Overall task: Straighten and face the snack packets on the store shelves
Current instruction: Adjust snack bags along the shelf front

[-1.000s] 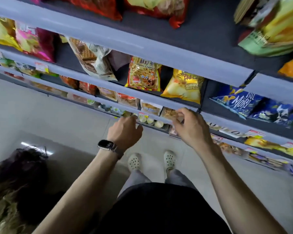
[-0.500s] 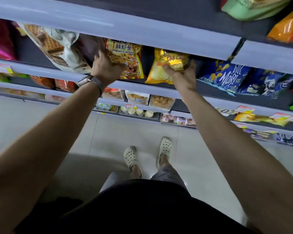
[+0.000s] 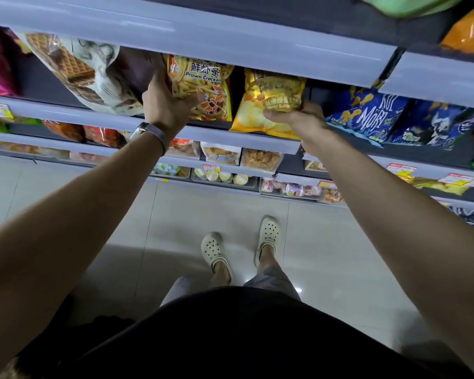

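Grey store shelves (image 3: 66,116) run across my view, with a pale tiled floor (image 3: 203,203) below. On the middle shelf, at its front edge, the orange prawn cracker packet (image 3: 205,86) stands upright just beside the yellow chips packet (image 3: 266,105). A big waffle bag (image 3: 74,69) lies tilted to the left, crowding my left hand (image 3: 164,108). Blue packets (image 3: 367,116) lie to the right of the yellow one. The shelf above overhangs both packet tops.

Both arms reach up and forward. My left hand, a watch (image 3: 145,132) on its wrist, clasps the prawn cracker packet's lower left side with the thumb across the front. My right hand (image 3: 304,119) pinches the chips packet's lower right part, with the thumb on its face.
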A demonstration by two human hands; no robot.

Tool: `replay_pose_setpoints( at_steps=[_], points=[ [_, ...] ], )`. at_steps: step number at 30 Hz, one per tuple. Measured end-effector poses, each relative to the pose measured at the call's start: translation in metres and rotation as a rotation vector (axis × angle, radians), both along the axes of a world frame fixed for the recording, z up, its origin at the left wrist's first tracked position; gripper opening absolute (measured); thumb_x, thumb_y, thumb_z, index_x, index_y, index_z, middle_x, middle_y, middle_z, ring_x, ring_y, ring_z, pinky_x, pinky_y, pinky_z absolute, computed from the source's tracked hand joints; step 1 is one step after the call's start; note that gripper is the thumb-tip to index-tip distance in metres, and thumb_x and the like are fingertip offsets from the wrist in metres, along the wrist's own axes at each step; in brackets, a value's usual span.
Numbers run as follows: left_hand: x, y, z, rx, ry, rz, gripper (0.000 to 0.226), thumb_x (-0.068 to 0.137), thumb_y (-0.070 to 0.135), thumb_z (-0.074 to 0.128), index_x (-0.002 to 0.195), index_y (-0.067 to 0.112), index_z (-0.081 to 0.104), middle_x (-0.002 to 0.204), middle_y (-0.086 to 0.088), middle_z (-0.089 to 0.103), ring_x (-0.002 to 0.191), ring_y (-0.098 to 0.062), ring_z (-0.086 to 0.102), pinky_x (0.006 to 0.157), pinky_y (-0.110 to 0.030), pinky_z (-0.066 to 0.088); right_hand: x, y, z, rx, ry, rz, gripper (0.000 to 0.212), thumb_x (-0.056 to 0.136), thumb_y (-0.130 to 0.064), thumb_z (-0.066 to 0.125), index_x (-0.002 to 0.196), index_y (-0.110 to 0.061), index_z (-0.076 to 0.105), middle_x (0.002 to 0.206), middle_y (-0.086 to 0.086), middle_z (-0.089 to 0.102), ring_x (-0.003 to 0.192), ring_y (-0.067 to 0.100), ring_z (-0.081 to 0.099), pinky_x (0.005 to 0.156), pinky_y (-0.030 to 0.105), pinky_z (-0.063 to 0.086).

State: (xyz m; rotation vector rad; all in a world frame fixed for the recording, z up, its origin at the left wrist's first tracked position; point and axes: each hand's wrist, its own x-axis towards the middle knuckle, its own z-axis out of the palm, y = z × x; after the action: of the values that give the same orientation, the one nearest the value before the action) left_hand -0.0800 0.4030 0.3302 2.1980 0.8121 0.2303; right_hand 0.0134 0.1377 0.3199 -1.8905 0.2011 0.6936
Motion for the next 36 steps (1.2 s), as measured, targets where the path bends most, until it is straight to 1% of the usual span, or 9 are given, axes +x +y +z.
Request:
replay_pose_setpoints(
  at_steps=[2, 6, 10, 15, 19, 22, 28, 31, 36],
  points=[
    [-0.005, -0.002, 0.004, -0.003, -0.043, -0.027, 0.074, 0.070, 0.054, 0.090, 0.122, 0.009, 0.062, 0.108, 0.004, 0.075, 0.095, -0.017, 0.070, 0.074, -0.023, 0.048, -0.003, -0.002, -0.001, 0.028, -0.027, -0.011, 0.053, 0.068, -0.026, 0.097, 0.104, -0.021, 0.059, 0.101, -0.013, 0.070, 0.098, 0.004, 0.068, 0.086, 0.018, 0.052],
    [-0.027, -0.003, 0.011, -0.037, -0.112, -0.026, 0.073, 0.070, 0.051, 0.091, 0.120, 0.007, 0.060, 0.103, 0.010, 0.073, 0.091, -0.014, 0.072, 0.073, -0.029, 0.057, -0.010, -0.011, -0.004, 0.059, -0.141, -0.084, 0.086, 0.052, -0.025, 0.102, 0.123, -0.016, 0.053, 0.113, -0.003, 0.076, 0.103, 0.011, 0.074, 0.100, 0.036, 0.057],
    [-0.060, -0.005, 0.010, -0.105, -0.059, -0.041, 0.072, 0.070, 0.046, 0.094, 0.123, 0.011, 0.059, 0.105, 0.008, 0.074, 0.089, -0.013, 0.073, 0.069, -0.026, 0.060, -0.017, -0.011, -0.003, 0.069, -0.205, -0.144, 0.087, 0.059, -0.013, 0.100, 0.130, -0.016, 0.049, 0.118, -0.005, 0.072, 0.100, 0.002, 0.071, 0.092, 0.024, 0.057],
    [-0.111, -0.004, -0.005, -0.265, -0.068, 0.031, 0.069, 0.072, 0.035, 0.096, 0.125, 0.012, 0.058, 0.105, 0.006, 0.078, 0.087, -0.008, 0.078, 0.074, -0.040, 0.067, -0.019, 0.022, -0.006, 0.093, -0.245, -0.090, 0.103, 0.048, -0.025, 0.104, 0.135, -0.016, 0.050, 0.122, -0.008, 0.071, 0.107, 0.001, 0.069, 0.098, 0.028, 0.056],
    [-0.149, 0.007, -0.014, -0.293, -0.064, 0.077, 0.066, 0.071, 0.036, 0.096, 0.123, 0.018, 0.059, 0.111, 0.005, 0.079, 0.096, -0.012, 0.078, 0.080, -0.046, 0.066, -0.026, 0.067, -0.006, 0.135, -0.223, 0.001, 0.100, 0.055, -0.013, 0.102, 0.139, -0.014, 0.048, 0.117, -0.010, 0.068, 0.100, -0.008, 0.065, 0.083, 0.011, 0.053],
    [-0.164, 0.012, -0.012, -0.320, -0.080, 0.104, 0.064, 0.074, 0.029, 0.095, 0.126, 0.017, 0.060, 0.112, 0.005, 0.078, 0.097, -0.011, 0.078, 0.081, -0.048, 0.066, -0.035, 0.102, -0.008, 0.144, -0.191, 0.039, 0.111, 0.049, -0.022, 0.105, 0.143, -0.018, 0.047, 0.128, -0.003, 0.068, 0.115, 0.011, 0.066, 0.100, 0.028, 0.055],
    [-0.173, 0.019, -0.008, -0.312, -0.081, 0.080, 0.070, 0.073, 0.037, 0.094, 0.131, 0.019, 0.059, 0.115, 0.006, 0.078, 0.099, -0.012, 0.078, 0.080, -0.047, 0.067, -0.041, 0.134, -0.013, 0.142, -0.112, 0.106, 0.087, 0.068, -0.008, 0.095, 0.143, -0.013, 0.050, 0.119, -0.005, 0.072, 0.103, 0.003, 0.067, 0.097, 0.028, 0.056],
    [-0.168, 0.018, -0.005, -0.273, -0.057, 0.049, 0.064, 0.076, 0.033, 0.095, 0.125, 0.018, 0.058, 0.109, 0.009, 0.077, 0.094, -0.008, 0.077, 0.080, -0.043, 0.066, -0.041, 0.129, -0.015, 0.123, -0.119, 0.096, 0.086, 0.068, -0.006, 0.093, 0.143, -0.016, 0.054, 0.124, -0.004, 0.072, 0.110, 0.007, 0.067, 0.104, 0.034, 0.054],
    [-0.145, 0.005, 0.000, -0.245, -0.040, -0.031, 0.066, 0.074, 0.040, 0.094, 0.125, 0.016, 0.059, 0.111, 0.007, 0.077, 0.094, -0.010, 0.076, 0.079, -0.044, 0.065, -0.055, 0.102, -0.008, 0.130, -0.166, -0.055, 0.072, 0.077, -0.004, 0.087, 0.143, -0.010, 0.056, 0.132, 0.006, 0.068, 0.122, 0.015, 0.061, 0.103, 0.024, 0.050]
  ],
)
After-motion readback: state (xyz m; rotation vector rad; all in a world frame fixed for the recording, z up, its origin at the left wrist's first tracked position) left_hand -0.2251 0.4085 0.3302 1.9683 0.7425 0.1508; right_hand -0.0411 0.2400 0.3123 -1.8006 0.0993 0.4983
